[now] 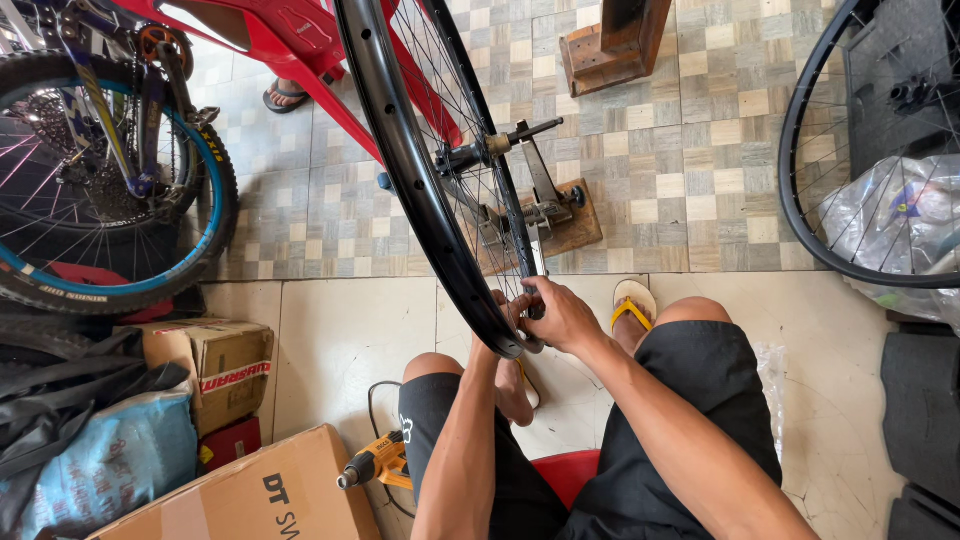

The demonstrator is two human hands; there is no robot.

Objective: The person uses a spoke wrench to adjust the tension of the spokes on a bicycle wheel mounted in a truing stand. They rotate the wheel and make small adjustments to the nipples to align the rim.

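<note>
Where tile floor [350,330] meets mosaic, right hand [560,315] clamped on rim [420,180], left hand's [490,335] grip unclear

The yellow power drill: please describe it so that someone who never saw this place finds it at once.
Start from the large cardboard box at the bottom left. The power drill lies on the pale floor tiles between that box and the seated person's left knee. It alone there is yellow and black, its chuck pointing left.

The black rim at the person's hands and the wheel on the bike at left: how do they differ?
The bare rim carries no tyre; the bike wheel wears a knobby tyre. The bare rim sits in a stand, both hands at its lower edge; the bike wheel stays mounted, untouched, with a blue rim. Both are spoked.
</note>
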